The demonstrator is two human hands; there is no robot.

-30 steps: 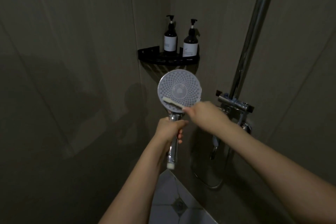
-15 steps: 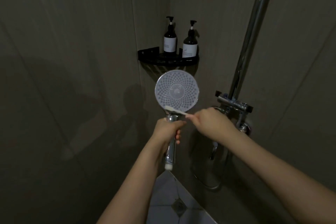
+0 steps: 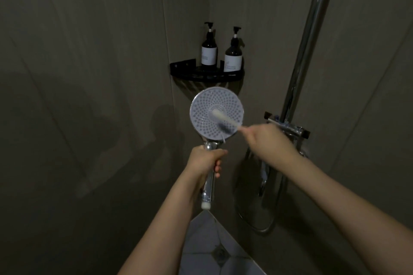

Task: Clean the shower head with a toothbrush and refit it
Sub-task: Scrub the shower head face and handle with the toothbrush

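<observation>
Both hands busy: our left hand (image 3: 204,163) is wrapped round the shower head (image 3: 216,114) handle out in front, right hand (image 3: 262,140) pinching the toothbrush (image 3: 224,119) on the nozzle face, so we're mid-scrub, and refitting comes later.

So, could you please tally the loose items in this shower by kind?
Pump bottles: 2, one and another on the corner shelf
Shower head: 1
Toothbrush: 1
Total: 4
</observation>
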